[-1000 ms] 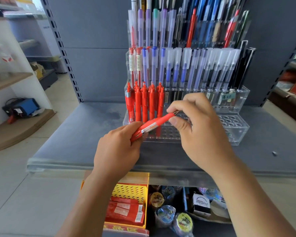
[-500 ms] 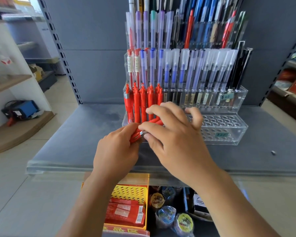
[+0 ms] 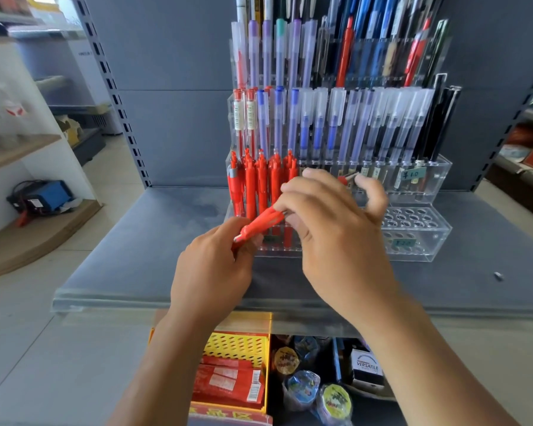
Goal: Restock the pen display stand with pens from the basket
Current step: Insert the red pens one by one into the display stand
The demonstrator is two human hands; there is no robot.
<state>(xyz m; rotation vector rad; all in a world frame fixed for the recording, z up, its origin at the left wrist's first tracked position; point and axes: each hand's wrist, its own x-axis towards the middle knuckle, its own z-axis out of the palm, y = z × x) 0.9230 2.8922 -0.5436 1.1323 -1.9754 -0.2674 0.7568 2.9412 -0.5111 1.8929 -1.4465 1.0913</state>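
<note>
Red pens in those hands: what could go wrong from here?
The left hand grips a bundle of red plastic pens while the right hand pinches one; others might slip out. The right hand is close to upright red pens in the clear acrylic stand, so it might knock them askew.

The clear acrylic tiered pen display stand [image 3: 419,241] stands upright on the grey shelf [image 3: 136,256]. Its back tiers are packed with upright capped pens in frosted, blue, purple and black. At the left end of its front tier stands a row of upright red plastic pens [image 3: 253,192], and the holes to their right are unfilled. A small bundle of red pens [image 3: 260,224] lies tilted in front of that row, its lower end gripped in the left hand [image 3: 216,272] and its upper end pinched by the right hand [image 3: 336,238]. The yellow perforated plastic basket [image 3: 237,345] sits below the shelf edge, holding red packets [image 3: 228,379].
</note>
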